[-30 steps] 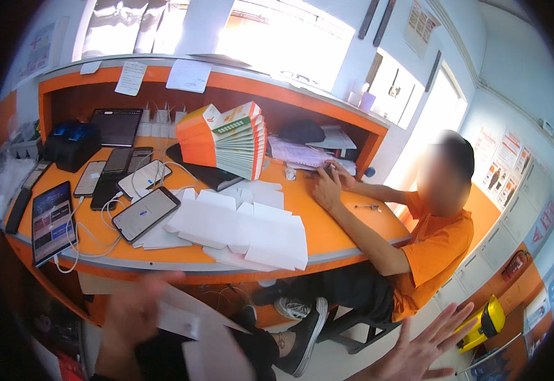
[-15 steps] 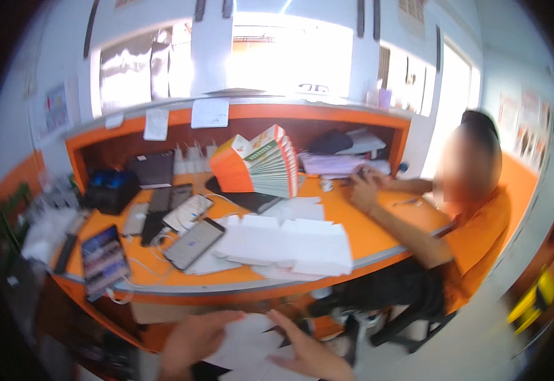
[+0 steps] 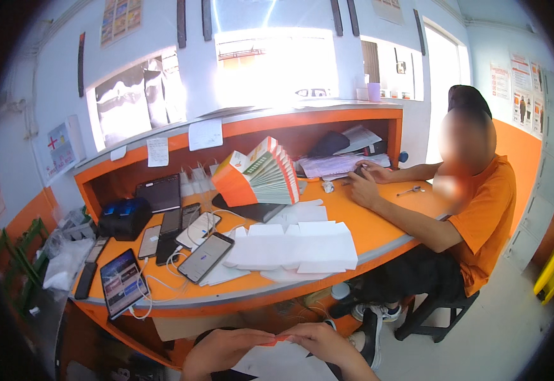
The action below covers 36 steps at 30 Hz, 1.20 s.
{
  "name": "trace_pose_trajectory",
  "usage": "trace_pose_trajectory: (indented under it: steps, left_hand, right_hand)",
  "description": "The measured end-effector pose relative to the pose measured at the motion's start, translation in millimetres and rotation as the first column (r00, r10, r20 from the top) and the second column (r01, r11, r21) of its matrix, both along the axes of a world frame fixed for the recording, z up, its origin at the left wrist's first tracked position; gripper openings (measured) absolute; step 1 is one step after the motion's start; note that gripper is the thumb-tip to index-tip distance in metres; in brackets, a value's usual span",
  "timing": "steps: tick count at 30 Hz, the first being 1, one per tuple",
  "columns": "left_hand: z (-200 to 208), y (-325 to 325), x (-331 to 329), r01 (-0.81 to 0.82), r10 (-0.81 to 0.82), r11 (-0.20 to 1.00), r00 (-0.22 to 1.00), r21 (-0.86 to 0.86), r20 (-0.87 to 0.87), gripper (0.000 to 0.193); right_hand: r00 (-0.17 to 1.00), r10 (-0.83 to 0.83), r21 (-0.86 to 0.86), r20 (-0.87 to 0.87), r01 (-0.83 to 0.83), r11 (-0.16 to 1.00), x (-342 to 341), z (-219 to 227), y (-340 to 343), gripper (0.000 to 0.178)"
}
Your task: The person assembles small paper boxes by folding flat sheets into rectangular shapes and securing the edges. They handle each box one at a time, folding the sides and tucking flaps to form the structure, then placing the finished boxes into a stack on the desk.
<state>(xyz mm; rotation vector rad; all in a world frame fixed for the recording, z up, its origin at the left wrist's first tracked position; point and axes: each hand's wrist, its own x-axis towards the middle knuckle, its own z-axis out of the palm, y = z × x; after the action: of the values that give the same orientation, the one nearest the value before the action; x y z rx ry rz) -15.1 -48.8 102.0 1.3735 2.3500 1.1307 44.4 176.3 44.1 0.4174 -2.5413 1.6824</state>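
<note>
At the lower edge, a box blank [image 3: 283, 365], white inside with an orange strip at its top, lies in front of me below the desk. My left hand [image 3: 229, 349] and my right hand [image 3: 324, 343] are closed on its far edge, fingertips almost meeting at the orange strip. Both thumbs are hidden. On the desk beyond lie several flat white box blanks [image 3: 296, 247], overlapping. Behind them a fanned stack of orange, white and green folded boxes [image 3: 267, 174] leans on a dark flat object.
Several phones with white cables, including a nearer phone [image 3: 206, 257], and a tablet [image 3: 123, 282] cover the orange desk's [image 3: 385, 219] left side. A black device [image 3: 125, 219] stands behind. At right a co-worker [image 3: 486, 209] sits on a black stool [image 3: 442, 314], holding something small. Keys [image 3: 410, 190] lie nearby.
My hands were apart over the white blank; they have come together at its far edge, where an orange strip now shows. The whole view has tilted slightly.
</note>
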Motion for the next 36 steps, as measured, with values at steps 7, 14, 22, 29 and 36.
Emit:
trace_pose_trajectory:
  steps: [7, 14, 22, 29, 36]
  left_hand:
    - [-17, 8, -8, 0.196, -0.188, 0.981, 0.953, 0.010, -0.238, 0.025]
    - [-18, 22, -4, 0.142, -0.141, 0.977, 0.990, 0.159, -0.018, 0.014]
    - [-7, 27, 0, -0.127, 0.133, 0.991, 0.967, 0.042, -0.218, 0.067]
    - [-38, 42, 2, -0.161, 0.190, 0.980, 0.921, 0.113, -0.339, 0.066]
    - [-44, 43, -4, -0.134, 0.239, 0.937, 0.919, 0.321, -0.315, 0.064]
  right_hand:
    - [0.994, -0.088, -0.067, 0.067, 0.093, 0.993, 7, -16, 13, 0.022]
    - [0.967, -0.220, -0.071, -0.130, 0.212, 0.975, 22, -4, 9, 0.019]
    - [0.812, -0.328, 0.051, -0.484, 0.400, 0.915, 32, 16, -6, 0.026]
    - [0.768, -0.344, 0.108, -0.541, 0.468, 0.877, 32, 20, -13, 0.029]
    - [0.757, -0.346, 0.077, -0.554, 0.461, 0.884, 27, 25, -5, 0.032]
